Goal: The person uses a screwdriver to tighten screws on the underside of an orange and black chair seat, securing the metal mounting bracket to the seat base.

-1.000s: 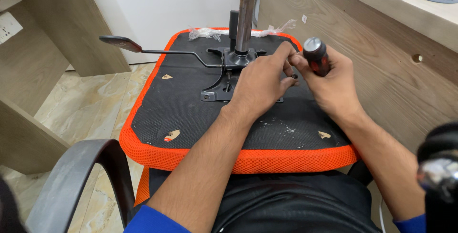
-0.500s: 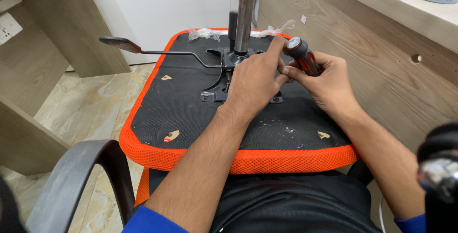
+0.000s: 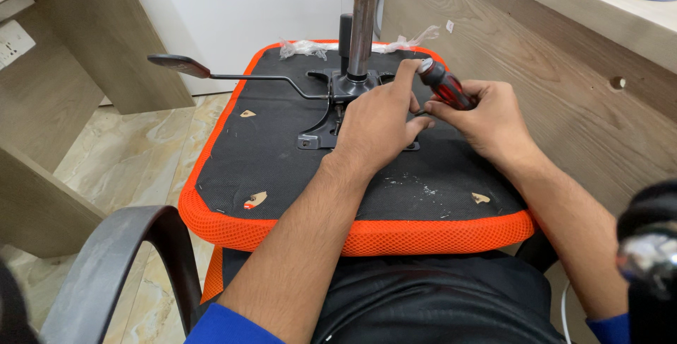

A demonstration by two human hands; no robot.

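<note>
An upturned chair seat, black underneath with an orange mesh rim, lies across my lap. A dark metal mechanism plate is mounted at its middle, with a chrome gas cylinder rising from it. My right hand grips the red and black handle of a screwdriver, tilted to the left over the plate's right side. My left hand rests on the plate. Its fingers close around the screwdriver's shaft and its index finger reaches up to the handle. The tip is hidden behind my fingers.
A black lever sticks out left from the plate. A curved dark armrest sits at the lower left. A wooden desk panel stands close on the right, another desk on the left. Crumpled clear plastic lies at the seat's far edge.
The screwdriver has swung from nearly upright to tilted left, its tip brought down toward the plate. My left hand has shifted up against it.
</note>
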